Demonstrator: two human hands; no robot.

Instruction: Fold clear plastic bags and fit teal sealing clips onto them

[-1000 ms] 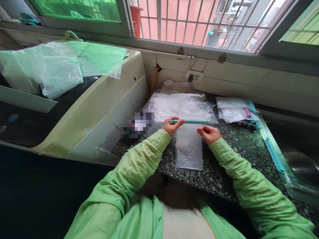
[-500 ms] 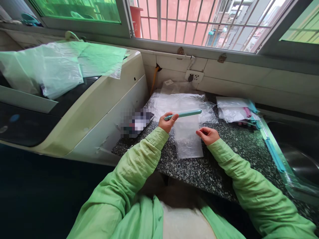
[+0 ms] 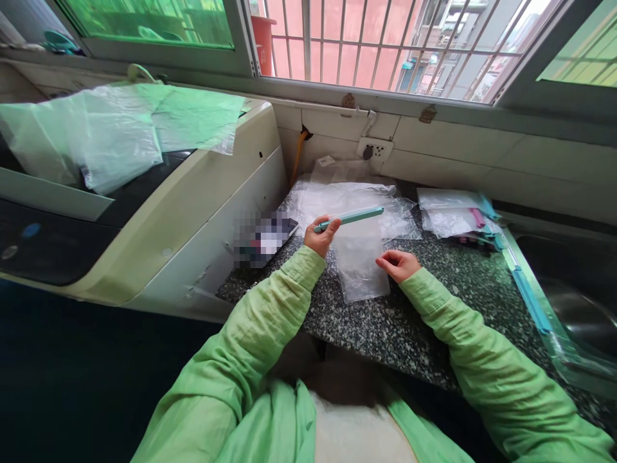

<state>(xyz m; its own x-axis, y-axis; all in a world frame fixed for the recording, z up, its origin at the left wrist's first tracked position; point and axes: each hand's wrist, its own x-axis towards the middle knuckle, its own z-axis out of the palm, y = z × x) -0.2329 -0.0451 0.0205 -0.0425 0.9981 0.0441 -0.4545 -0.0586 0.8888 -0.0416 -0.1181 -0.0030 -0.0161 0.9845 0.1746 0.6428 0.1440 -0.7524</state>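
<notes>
My left hand (image 3: 320, 239) is closed around one end of a long teal bag sealing clip (image 3: 359, 217), which slants up to the right. A clear plastic bag (image 3: 362, 273) hangs below the clip, its lower end over the dark speckled counter. The bag's top edge seems to run along the clip. My right hand (image 3: 400, 263) has thumb and fingers pinched together at the bag's right edge. Behind the clip lies a pile of clear plastic bags (image 3: 313, 196) on the counter.
A stack of bags with teal and pink clips (image 3: 453, 212) lies right of the pile, beside a sink (image 3: 578, 302) with more teal clips (image 3: 530, 299) on its rim. A blurred-out object (image 3: 267, 241) sits left. A cream machine (image 3: 231, 186) stands further left, plastic sheets (image 3: 120, 135) on top.
My left hand and the clip have shifted slightly left, and the clip's far end tilts higher. My right hand has moved a little left and down with the bag's edge.
</notes>
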